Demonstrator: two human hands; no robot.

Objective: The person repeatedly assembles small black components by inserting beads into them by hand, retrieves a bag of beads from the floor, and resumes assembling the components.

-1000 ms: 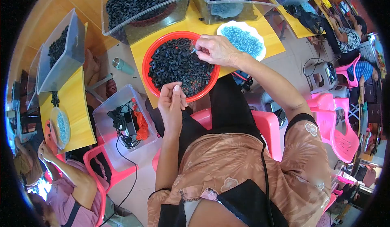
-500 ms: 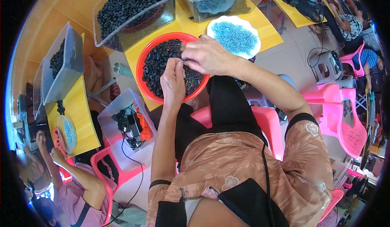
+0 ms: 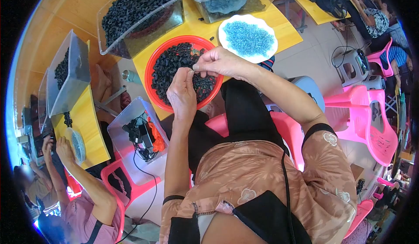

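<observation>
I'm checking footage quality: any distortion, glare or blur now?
Head view: wide-angle distortion bends the edges, corners black; head view: bluish glare at lower left; head view: the red basin, left hand and right hand look fairly sharp, anything pinched too small to identify.

Plate point(image 3: 221, 35) right of basin point(image 3: 148, 74) on table point(image 3: 286, 31)

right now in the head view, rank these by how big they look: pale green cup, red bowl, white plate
From largest to smallest:
1. Red bowl
2. White plate
3. Pale green cup
The cup seems farther from the camera, so its smallness is only how it looks here.
</observation>
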